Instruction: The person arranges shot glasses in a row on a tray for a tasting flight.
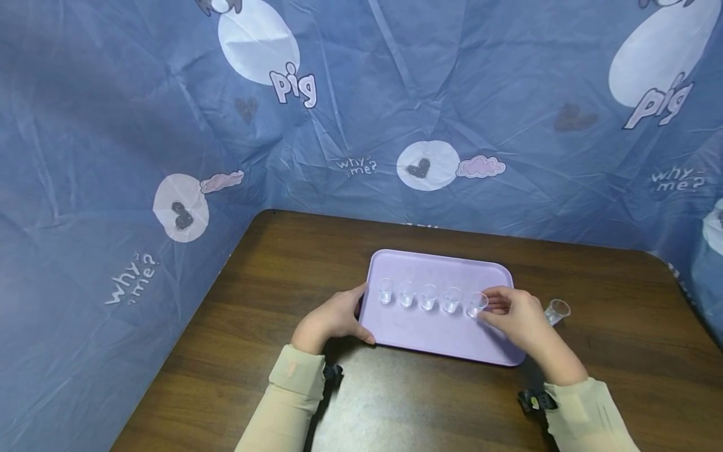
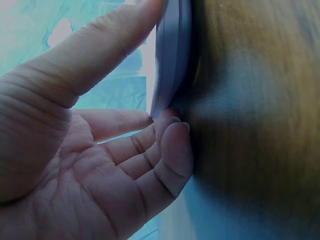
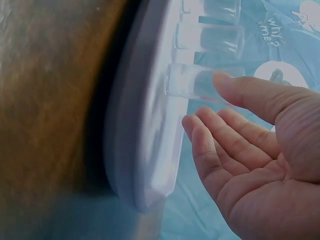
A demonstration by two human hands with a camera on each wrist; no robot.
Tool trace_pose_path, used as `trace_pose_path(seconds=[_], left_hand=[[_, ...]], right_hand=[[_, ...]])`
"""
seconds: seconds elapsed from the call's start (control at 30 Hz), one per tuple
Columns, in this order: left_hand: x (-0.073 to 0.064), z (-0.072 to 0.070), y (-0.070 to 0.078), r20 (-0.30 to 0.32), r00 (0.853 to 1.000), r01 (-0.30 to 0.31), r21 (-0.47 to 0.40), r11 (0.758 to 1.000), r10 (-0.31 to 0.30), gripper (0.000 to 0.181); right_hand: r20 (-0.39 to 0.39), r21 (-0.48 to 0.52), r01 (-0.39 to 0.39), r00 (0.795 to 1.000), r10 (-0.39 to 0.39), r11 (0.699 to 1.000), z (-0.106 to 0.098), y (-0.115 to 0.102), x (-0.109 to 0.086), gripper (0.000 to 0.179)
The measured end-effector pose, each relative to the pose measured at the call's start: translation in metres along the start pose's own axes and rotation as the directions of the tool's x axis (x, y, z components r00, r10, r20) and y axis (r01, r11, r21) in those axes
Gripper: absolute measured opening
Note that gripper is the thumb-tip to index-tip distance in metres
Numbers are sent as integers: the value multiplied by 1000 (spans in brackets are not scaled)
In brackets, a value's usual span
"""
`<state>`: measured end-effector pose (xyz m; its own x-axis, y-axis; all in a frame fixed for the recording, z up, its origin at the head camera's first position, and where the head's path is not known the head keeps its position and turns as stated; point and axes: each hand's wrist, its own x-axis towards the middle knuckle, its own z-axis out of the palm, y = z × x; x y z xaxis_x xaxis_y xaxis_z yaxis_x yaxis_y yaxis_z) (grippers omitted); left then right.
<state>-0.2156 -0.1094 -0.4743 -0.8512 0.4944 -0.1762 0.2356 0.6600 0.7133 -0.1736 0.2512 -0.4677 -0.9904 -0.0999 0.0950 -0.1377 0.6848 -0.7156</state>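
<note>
A row of several small clear cups (image 1: 428,297) stands upright on a light purple tray (image 1: 429,336). My left hand (image 1: 334,317) grips the tray's left end, its thumb along the front corner and its fingertips curled at the edge, close to the table. At the row's right end is the last cup (image 3: 192,82), with my right hand (image 1: 519,317) beside it. The right thumb (image 3: 227,87) overlaps that cup's side in the right wrist view, while the fingers lie loosely bent, with a gap between them and the cup.
Another clear cup (image 1: 558,309) is on the brown wooden table (image 1: 615,314), off the tray's right side and partly hidden behind the right hand. Blue printed cloth (image 1: 361,113) hangs along the table's back and left sides.
</note>
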Motion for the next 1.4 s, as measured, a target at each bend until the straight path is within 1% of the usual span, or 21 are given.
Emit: trace_pose_path(seconds=[0.23, 0.37, 0.6, 0.83, 1.03, 1.17, 1.4], left_hand=[[0, 0, 0, 3, 1000, -4, -6, 1000, 4, 119], [0, 0, 0, 4, 1000, -8, -6, 1000, 8, 118], [1, 0, 0, 5, 1000, -9, -9, 1000, 9, 116], [0, 0, 0, 5, 1000, -8, -2, 1000, 8, 116], [-1, 0, 2, 8, 1000, -14, -10, 1000, 14, 114], [-2, 0, 3, 12, 1000, -22, -17, 1000, 22, 113], [-1, 0, 2, 9, 1000, -11, -16, 1000, 11, 115]], right_hand=[[1, 26, -8, 1000, 7, 1000, -12, -1, -5, 40], [-19, 22, 6, 1000, -6, 1000, -20, -3, -9, 41], [-117, -33, 32, 992, -36, 999, -35, -2, -16, 42], [-196, -54, 43, 979, -53, 998, -51, 2, -24, 39], [-229, -79, 15, 973, -33, 997, -64, 8, -30, 41], [-258, -72, 2, 966, -21, 997, -72, 12, -35, 42], [-278, -72, -44, 960, 23, 996, -82, 24, -41, 48]])
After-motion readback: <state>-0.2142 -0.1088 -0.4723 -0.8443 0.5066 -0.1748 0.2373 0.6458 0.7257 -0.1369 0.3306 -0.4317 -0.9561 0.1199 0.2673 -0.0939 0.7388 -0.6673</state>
